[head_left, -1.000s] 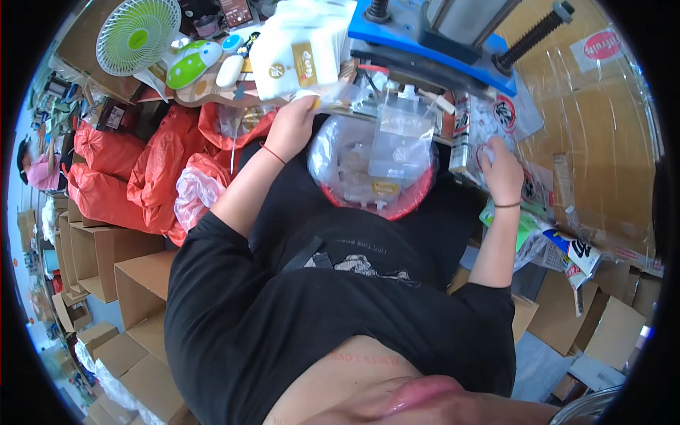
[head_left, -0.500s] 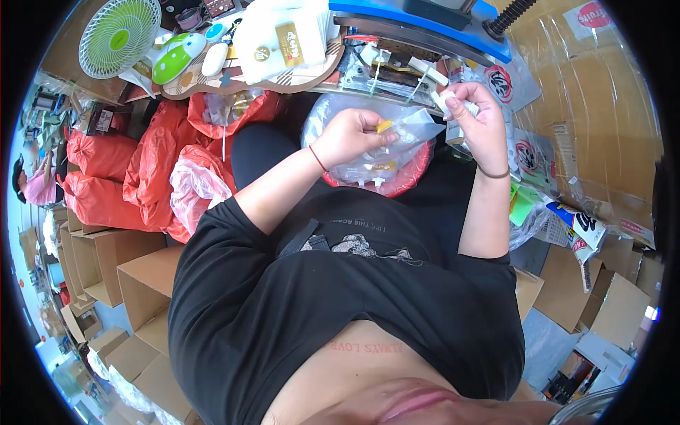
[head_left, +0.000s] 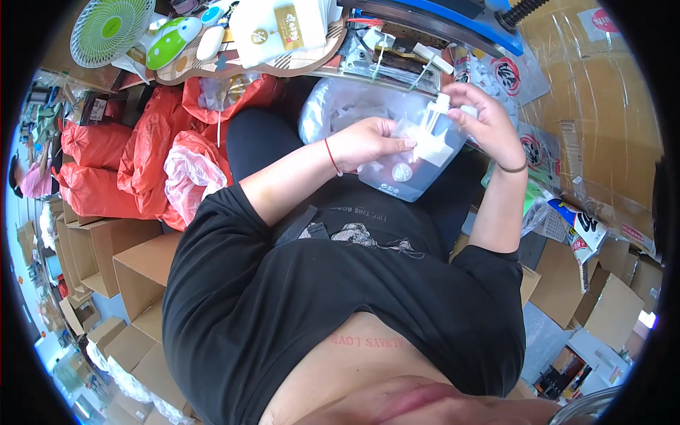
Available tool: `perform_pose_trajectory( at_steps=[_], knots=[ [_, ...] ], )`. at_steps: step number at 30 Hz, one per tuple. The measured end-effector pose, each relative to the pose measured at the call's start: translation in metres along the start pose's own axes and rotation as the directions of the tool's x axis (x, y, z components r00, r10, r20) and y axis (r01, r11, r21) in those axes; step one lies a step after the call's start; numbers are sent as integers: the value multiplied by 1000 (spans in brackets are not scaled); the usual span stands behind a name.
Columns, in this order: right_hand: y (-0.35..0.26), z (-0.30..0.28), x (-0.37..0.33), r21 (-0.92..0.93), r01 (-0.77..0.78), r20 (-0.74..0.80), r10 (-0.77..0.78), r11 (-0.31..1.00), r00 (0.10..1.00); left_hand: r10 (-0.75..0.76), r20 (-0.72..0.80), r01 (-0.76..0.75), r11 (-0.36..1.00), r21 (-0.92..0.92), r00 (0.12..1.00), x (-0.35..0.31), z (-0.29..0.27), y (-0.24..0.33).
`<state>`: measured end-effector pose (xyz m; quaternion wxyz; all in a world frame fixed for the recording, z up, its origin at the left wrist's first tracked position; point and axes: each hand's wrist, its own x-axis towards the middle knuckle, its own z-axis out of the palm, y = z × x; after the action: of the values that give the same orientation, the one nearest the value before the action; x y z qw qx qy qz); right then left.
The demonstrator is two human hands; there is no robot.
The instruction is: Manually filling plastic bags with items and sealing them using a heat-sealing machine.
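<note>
A translucent spout pouch [head_left: 407, 173] with pale printing hangs in front of my torso, its white spout [head_left: 443, 104] pointing up and away. My left hand [head_left: 368, 145] pinches the pouch's left side between thumb and fingers. Close beside the spout is my right hand [head_left: 489, 127], its thumb and fingers bent round a small white plastic piece [head_left: 467, 111]; I cannot tell whether they also touch the spout. Behind the pouch, between my knees, a container lined with clear plastic [head_left: 315, 117] holds more translucent pouches, partly hidden.
A blue-framed press [head_left: 453, 21] with a metal fixture [head_left: 386, 60] stands ahead. On the tabletop at left are a green-and-white fan [head_left: 113, 28], a white mouse [head_left: 210, 44] and stacked white pouches [head_left: 273, 35]. Red bags [head_left: 106, 188] lie left; a large carton [head_left: 595, 92] rises right.
The pouch has turned from folded and edge-on to spread out, its spout now upright. My right hand has moved slightly right and down, beside the spout. The view has shifted a little.
</note>
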<state>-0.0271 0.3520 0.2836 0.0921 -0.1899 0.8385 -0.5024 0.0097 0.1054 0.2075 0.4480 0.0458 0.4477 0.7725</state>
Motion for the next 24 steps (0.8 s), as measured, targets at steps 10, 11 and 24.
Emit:
perform_pose_trajectory(
  at_steps=[10,11,24],
  knots=[
    [74,-17,-15,-260,-59,-494,-80,964,866,170,-246,-164,986,45,954,36,-49,39],
    [71,-8,-15,-252,-1,-475,-123,968,871,161,-256,-153,987,52,953,38,-52,41],
    [41,-21,-48,90,-22,-517,65,996,854,843,205,354,-413,839,498,-36,-137,35]
  ],
)
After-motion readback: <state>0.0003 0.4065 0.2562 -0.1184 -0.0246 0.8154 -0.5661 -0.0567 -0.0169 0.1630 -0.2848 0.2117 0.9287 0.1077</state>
